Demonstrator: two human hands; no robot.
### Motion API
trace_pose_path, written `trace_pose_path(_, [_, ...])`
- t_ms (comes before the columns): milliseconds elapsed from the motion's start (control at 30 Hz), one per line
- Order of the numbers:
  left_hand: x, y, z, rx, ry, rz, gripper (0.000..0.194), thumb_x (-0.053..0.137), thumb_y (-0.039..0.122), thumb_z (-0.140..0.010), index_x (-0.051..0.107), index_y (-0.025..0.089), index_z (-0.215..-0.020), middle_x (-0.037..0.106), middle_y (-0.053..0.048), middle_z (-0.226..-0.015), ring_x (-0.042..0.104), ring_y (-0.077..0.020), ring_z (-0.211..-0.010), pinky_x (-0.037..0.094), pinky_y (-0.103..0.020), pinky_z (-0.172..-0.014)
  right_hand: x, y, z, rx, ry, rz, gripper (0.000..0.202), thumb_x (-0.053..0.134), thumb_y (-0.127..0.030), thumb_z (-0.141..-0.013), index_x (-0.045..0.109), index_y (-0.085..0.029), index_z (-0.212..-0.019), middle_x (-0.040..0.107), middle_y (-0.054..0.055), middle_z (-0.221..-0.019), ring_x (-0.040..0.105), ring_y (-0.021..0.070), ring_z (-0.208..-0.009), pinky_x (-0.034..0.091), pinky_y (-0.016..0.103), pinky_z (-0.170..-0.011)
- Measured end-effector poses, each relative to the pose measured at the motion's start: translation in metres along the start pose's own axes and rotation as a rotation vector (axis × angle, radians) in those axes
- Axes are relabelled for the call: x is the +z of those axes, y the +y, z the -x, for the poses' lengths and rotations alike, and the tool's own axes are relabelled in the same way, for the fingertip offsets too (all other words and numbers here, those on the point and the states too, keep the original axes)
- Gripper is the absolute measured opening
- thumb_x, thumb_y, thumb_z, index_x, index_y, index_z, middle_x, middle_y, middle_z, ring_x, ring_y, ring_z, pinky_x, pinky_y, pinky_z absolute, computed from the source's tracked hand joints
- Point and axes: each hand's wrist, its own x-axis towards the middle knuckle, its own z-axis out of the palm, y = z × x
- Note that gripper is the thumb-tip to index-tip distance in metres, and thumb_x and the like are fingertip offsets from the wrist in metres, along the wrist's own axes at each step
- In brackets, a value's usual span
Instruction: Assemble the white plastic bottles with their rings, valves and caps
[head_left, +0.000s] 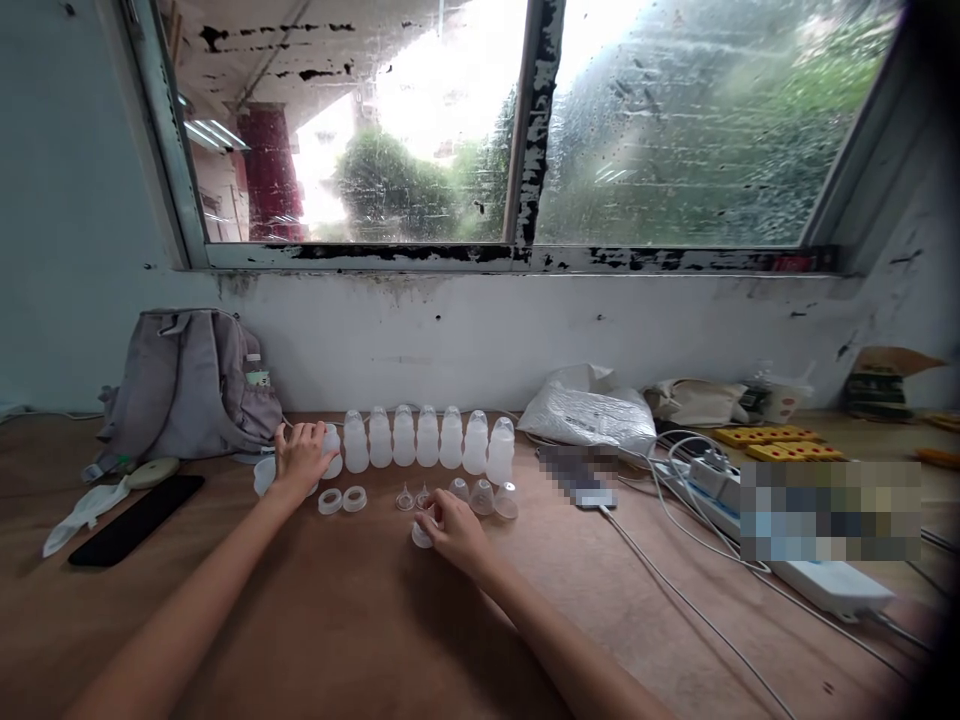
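Observation:
My left hand (pixel 302 455) curls over a white baby bottle at the left end of a row of capped baby bottles (pixel 427 440); most of what it grips is hidden. Its thumb side is against the leftmost capped bottle (pixel 332 452). Just left of the hand is another whitish bottle part (pixel 264 476). My right hand (pixel 455 530) is closed, fingertips on a small white bottle collar (pixel 422 535) low at the tabletop. Two collar rings (pixel 342 500) lie between the hands. Clear nipples (pixel 405 497) and several translucent caps (pixel 482 497) stand behind my right hand.
A grey backpack (pixel 191 385) leans on the wall at left, with a black phone-like slab (pixel 139 520) before it. At right are a silvery plastic bag (pixel 592 415), a charging cable (pixel 675 590), a white power strip (pixel 832 585) and yellow blocks (pixel 772 440).

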Motion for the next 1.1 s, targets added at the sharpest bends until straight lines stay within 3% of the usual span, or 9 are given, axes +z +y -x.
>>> trace_pose_path(233, [0.009, 0.004, 0.008, -0.016, -0.031, 0.002, 0.029, 0.048, 0.033, -0.076, 0.053, 0.014, -0.097, 0.061, -0.013, -0.09, 0.049, -0.0282, -0.094, 0.013, -0.05, -0.096, 0.006, 0.006, 0.006, 0.014, -0.117, 0.173, 0.013, 0.052, -0.033, -0.076, 0.05, -0.022, -0.083, 0.059, 0.002, -0.08, 0.056, 0.017, -0.073, 0.034, 0.024, -0.058])
trace_pose_path(400, [-0.002, 0.016, 0.009, -0.029, 0.079, 0.168, 0.046, 0.052, 0.037, -0.074, 0.047, 0.012, -0.112, 0.048, -0.019, -0.12, 0.034, -0.0332, -0.116, 0.011, -0.051, -0.096, 0.005, 0.004, 0.006, -0.033, -0.143, 0.183, 0.006, 0.044, -0.027, -0.082, 0.047, -0.021, -0.083, 0.061, 0.003, -0.081, 0.057, 0.0165, -0.072, 0.033, 0.023, -0.056])
trace_pose_path(467, [-0.011, 0.033, 0.017, 0.055, 0.065, 0.313, 0.044, 0.052, 0.039, -0.075, 0.047, 0.015, -0.112, 0.049, -0.015, -0.12, 0.037, -0.0304, -0.114, 0.019, -0.046, -0.094, 0.004, 0.003, 0.005, -0.04, -0.137, 0.2, 0.007, 0.04, -0.022, -0.084, 0.046, -0.02, -0.082, 0.061, 0.003, -0.08, 0.057, 0.0161, -0.071, 0.032, 0.022, -0.056])
trace_pose_path(600, [-0.025, 0.087, 0.051, 0.266, -0.168, 0.611, 0.039, 0.055, 0.047, -0.072, 0.055, 0.019, -0.099, 0.061, -0.008, -0.097, 0.052, -0.0249, -0.092, 0.032, -0.039, -0.082, 0.005, 0.004, 0.004, -0.059, -0.124, 0.191, 0.011, 0.037, -0.015, -0.083, 0.046, -0.019, -0.082, 0.061, 0.005, -0.08, 0.057, 0.0162, -0.071, 0.035, 0.023, -0.058])
trace_pose_path(700, [-0.026, 0.122, 0.076, 0.255, -0.243, 0.69, 0.043, 0.056, 0.045, -0.071, 0.053, 0.017, -0.104, 0.061, -0.01, -0.098, 0.052, -0.0262, -0.09, 0.033, -0.039, -0.078, 0.007, 0.009, 0.004, -0.08, -0.112, 0.142, 0.012, 0.037, -0.013, -0.082, 0.047, -0.019, -0.082, 0.061, 0.005, -0.08, 0.057, 0.016, -0.072, 0.037, 0.023, -0.062])
trace_pose_path(767, [-0.024, 0.134, 0.084, 0.208, -0.253, 0.693, 0.036, 0.052, 0.039, -0.076, 0.054, 0.016, -0.103, 0.061, -0.011, -0.097, 0.051, -0.0264, -0.089, 0.034, -0.04, -0.077, 0.009, 0.011, 0.004, -0.096, -0.104, 0.111, 0.013, 0.035, -0.012, -0.082, 0.047, -0.019, -0.082, 0.06, 0.005, -0.08, 0.057, 0.016, -0.073, 0.039, 0.023, -0.064])
trace_pose_path(900, [-0.021, 0.134, 0.086, 0.188, -0.228, 0.688, 0.025, 0.049, 0.031, -0.079, 0.056, 0.016, -0.098, 0.062, -0.01, -0.092, 0.052, -0.0265, -0.089, 0.033, -0.041, -0.078, 0.011, 0.012, 0.004, -0.132, -0.073, 0.057, 0.017, 0.034, -0.008, -0.078, 0.047, -0.018, -0.083, 0.059, 0.006, -0.081, 0.056, 0.0164, -0.076, 0.041, 0.024, -0.066])
trace_pose_path(1100, [-0.021, 0.114, 0.081, 0.31, -0.191, 0.789, 0.028, 0.052, 0.035, -0.078, 0.056, 0.017, -0.098, 0.064, -0.009, -0.094, 0.055, -0.024, -0.09, 0.032, -0.04, -0.083, 0.009, 0.005, 0.004, -0.163, -0.075, -0.016, 0.021, 0.04, -0.008, -0.07, 0.05, -0.019, -0.085, 0.056, 0.001, -0.072, 0.052, 0.0131, -0.064, 0.04, 0.022, -0.062])
